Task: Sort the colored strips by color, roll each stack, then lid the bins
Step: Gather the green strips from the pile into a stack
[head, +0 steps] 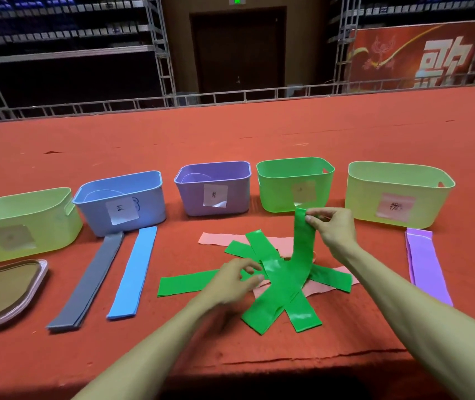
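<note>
The red surface (230,140) carries everything, and the green bin (294,183) stands toward its far edge, just behind your work. Near the middle of the surface lie the green strips (279,287). They are fanned like spokes across one another on top of the pink strips (219,238), so their long axes point every way.

The grey stack (89,281) and the blue stack (134,269) lie squared up toward the left edge, and the purple stack (426,264) toward the right edge. Each one's long axis runs roughly from the near edge to the far edge.

The lifted green strip (302,241) stands almost upright, its top end toward the green bin and its lower end curving down into the fan. Your right hand (331,226) pinches that top end between thumb and fingertips. Your left hand (230,280) lies spread on the left of the fan, fingers loosely bent, gripping nothing I can see.

Treat these strips as light, limp and glossy: they will probably droop and slide over each other. Take each by one short end and steady the pile as you draw it out.
</note>
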The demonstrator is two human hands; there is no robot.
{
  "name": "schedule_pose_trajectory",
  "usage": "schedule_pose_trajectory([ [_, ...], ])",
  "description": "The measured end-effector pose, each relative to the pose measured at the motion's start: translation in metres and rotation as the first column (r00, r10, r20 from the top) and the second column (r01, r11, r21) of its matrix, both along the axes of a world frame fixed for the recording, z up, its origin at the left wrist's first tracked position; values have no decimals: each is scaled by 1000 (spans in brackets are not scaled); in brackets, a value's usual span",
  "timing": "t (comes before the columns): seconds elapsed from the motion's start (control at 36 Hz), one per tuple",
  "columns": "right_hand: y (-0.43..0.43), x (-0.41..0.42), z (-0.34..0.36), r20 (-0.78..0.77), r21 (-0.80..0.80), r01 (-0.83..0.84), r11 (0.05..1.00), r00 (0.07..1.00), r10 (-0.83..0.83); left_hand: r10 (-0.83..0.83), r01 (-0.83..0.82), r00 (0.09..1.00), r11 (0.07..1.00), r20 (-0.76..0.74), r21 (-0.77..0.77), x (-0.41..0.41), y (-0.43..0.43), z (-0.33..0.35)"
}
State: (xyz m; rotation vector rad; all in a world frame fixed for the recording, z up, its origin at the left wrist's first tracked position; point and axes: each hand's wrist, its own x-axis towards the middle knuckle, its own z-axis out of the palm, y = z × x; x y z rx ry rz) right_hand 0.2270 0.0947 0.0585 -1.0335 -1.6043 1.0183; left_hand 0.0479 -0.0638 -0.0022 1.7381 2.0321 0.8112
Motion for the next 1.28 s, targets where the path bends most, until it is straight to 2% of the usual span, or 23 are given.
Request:
schedule_pose_trajectory([
  [0.17, 5, 5, -9, 50, -10, -67, 998, 996, 68, 118, -113, 989, 992, 85, -61, -31, 53, 8],
  [0.28, 11, 6, -21, 87, -21, -111, 994, 990, 113, 180, -180, 984, 979, -5, -97, -45, 88, 2],
  [0.5, 20, 7, -34, -10, -93, -106, 990, 994, 106, 255, -291, 942, 945, -217, -152, -58, 132, -20],
  [0.67, 24, 4, -45, 15, -53, -128, 990, 992, 129, 226, -268, 928, 958, -298, -107, -51, 131, -29],
  [0.83, 17, -2, -44, 31, -18, -210, 978, 977, 210, 322, -337, 939, 933, -123, -125, -49, 134, -21],
  [0.94, 14, -1, -40, 6, -42, -254, 966, 967, 254, 396, -395, 918, 916, -11, -74, -50, 140, -18],
  [1.08, 14, 1, -35, -27, -74, -251, 965, 968, 250, 281, -292, 955, 948, 99, 123, -49, 144, -19],
  [1.19, 10, 2, -33, -46, -92, -245, 965, 969, 242, 251, -291, 939, 945, 236, 152, -44, 141, -17],
  [1.28, 7, 2, -28, -89, -87, -251, 964, 966, 244, 246, -333, 865, 934, 436, 132, -40, 136, -11],
])
